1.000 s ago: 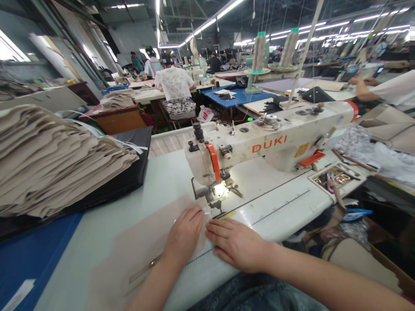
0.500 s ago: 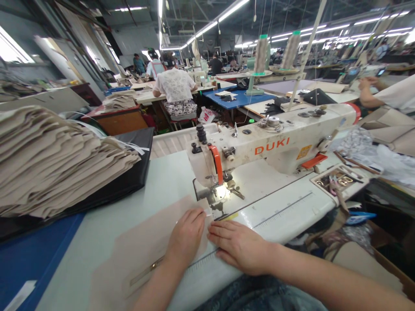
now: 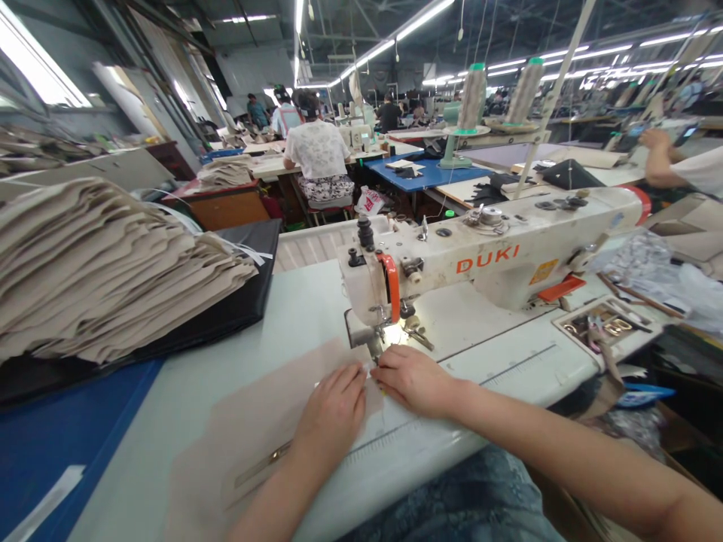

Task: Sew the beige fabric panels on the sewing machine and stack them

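A thin beige fabric panel [image 3: 226, 421] lies flat on the sewing machine table, with a metal zipper pull [image 3: 279, 452] and a narrow slot on its near part. My left hand [image 3: 334, 406] rests on the panel, its fingers pinched together at the right edge. Bent fingers of my right hand [image 3: 411, 380] meet that same edge just beside the left fingertips, closed on it; the exact grip is partly hidden. Both hands are just in front of the lit needle area [image 3: 392, 333] of the sewing machine [image 3: 491, 260].
A tall stack of beige fabric pieces [image 3: 113, 271] sits on a black sheet [image 3: 263, 282] at left. On the right, a small tray [image 3: 607, 325] holds scissors and metal parts. Thread cones [image 3: 471, 98] stand behind the machine. Co-workers sit farther off, one in a white top [image 3: 317, 150].
My right hand has moved up toward the needle, and its flat fingers have bent in at the panel's edge. My left hand stays on the panel. The whole view has shifted slightly.
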Demonstrator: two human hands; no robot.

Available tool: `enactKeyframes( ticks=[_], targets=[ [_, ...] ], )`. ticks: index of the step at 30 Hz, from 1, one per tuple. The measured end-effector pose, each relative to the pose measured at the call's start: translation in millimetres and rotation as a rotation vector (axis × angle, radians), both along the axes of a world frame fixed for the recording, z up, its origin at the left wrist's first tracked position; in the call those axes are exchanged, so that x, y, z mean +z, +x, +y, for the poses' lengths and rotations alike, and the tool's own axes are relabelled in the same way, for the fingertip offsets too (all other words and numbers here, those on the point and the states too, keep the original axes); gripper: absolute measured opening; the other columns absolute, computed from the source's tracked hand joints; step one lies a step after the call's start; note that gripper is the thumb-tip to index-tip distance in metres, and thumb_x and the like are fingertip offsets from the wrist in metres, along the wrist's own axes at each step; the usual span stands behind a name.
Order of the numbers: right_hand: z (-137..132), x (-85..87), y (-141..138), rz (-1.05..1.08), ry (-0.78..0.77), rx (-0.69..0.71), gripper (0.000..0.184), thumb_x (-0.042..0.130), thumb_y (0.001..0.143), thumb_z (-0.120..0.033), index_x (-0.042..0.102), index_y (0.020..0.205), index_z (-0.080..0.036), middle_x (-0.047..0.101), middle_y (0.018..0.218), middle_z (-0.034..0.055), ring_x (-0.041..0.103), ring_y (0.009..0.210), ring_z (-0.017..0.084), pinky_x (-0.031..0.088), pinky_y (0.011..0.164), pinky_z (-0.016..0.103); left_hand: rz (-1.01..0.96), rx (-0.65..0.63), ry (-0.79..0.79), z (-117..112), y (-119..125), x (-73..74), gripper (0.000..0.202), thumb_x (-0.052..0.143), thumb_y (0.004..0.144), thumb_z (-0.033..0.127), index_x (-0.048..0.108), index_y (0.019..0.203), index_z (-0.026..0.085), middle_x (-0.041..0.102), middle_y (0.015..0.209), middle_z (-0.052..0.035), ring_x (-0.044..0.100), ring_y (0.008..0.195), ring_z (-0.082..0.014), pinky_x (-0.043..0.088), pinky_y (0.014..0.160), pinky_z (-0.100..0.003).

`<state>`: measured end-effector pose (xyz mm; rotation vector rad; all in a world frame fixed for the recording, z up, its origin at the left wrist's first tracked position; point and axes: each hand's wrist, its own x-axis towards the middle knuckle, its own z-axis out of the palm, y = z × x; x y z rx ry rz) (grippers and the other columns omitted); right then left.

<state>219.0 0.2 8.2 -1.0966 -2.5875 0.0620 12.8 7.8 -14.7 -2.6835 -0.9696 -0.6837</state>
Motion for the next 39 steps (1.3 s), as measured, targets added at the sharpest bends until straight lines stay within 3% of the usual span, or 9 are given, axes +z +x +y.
enactKeyframes(
  ticks=[9, 17, 25, 30, 39],
  targets=[
    [4.4, -2.1, 0.3, 0.007, 0.006, 0.025, 0.017, 0.055, 0.095, -0.019, 0.069, 0.101, -0.011, 0.063, 0.088, 0.0085, 0.056, 0.088, 0.022, 0.044, 0.079, 0.033, 0.109, -0.017, -0.051, -5.1, -3.3, -2.0, 0.041, 0.033, 0.096, 0.017, 0.064, 0.122, 0.012, 0.068, 0.122, -0.0132, 0.062, 0.115, -0.0232, 0.053, 0.097, -0.04],
    [11.6, -2.4, 8.0, 0.002, 0.028, 0.04, 0.017, 0.056, 0.095, -0.02, 0.07, 0.101, -0.013, 0.065, 0.089, 0.0082, 0.057, 0.089, 0.022, 0.045, 0.081, 0.032, 0.117, -0.022, -0.053, 1.0, 0.4, -4.1, 0.042, 0.032, 0.097, 0.019, 0.062, 0.125, 0.013, 0.066, 0.125, -0.013, 0.061, 0.117, -0.0235, 0.053, 0.097, -0.041],
    [27.3, 2.4, 17.6, -0.051, 0.053, -0.025, 0.016, 0.055, 0.094, -0.019, 0.069, 0.094, -0.011, 0.066, 0.09, 0.0095, 0.059, 0.087, 0.022, 0.046, 0.079, 0.033, 0.077, -0.023, -0.062, 25.8, 15.8, -11.9, 0.042, 0.032, 0.097, 0.02, 0.062, 0.126, 0.011, 0.066, 0.125, -0.014, 0.062, 0.115, -0.0234, 0.053, 0.097, -0.041],
    [30.5, 1.3, 17.3, -0.039, 0.074, -0.09, 0.019, 0.049, 0.096, -0.017, 0.067, 0.099, -0.01, 0.065, 0.089, 0.0109, 0.057, 0.083, 0.021, 0.045, 0.076, 0.032, 0.067, -0.038, -0.044, 39.3, 22.2, -11.6, 0.041, 0.033, 0.096, 0.019, 0.061, 0.124, 0.007, 0.066, 0.125, -0.0154, 0.062, 0.115, -0.0234, 0.053, 0.097, -0.04],
    [25.2, -5.7, 21.1, -0.022, 0.087, -0.116, 0.017, 0.053, 0.094, -0.02, 0.069, 0.09, -0.014, 0.066, 0.087, 0.0083, 0.055, 0.078, 0.02, 0.042, 0.072, 0.031, 0.073, -0.059, -0.084, 30.9, 20.4, -12.5, 0.042, 0.031, 0.099, 0.023, 0.061, 0.126, 0.012, 0.066, 0.127, -0.0128, 0.06, 0.118, -0.0223, 0.052, 0.099, -0.039]
  ],
)
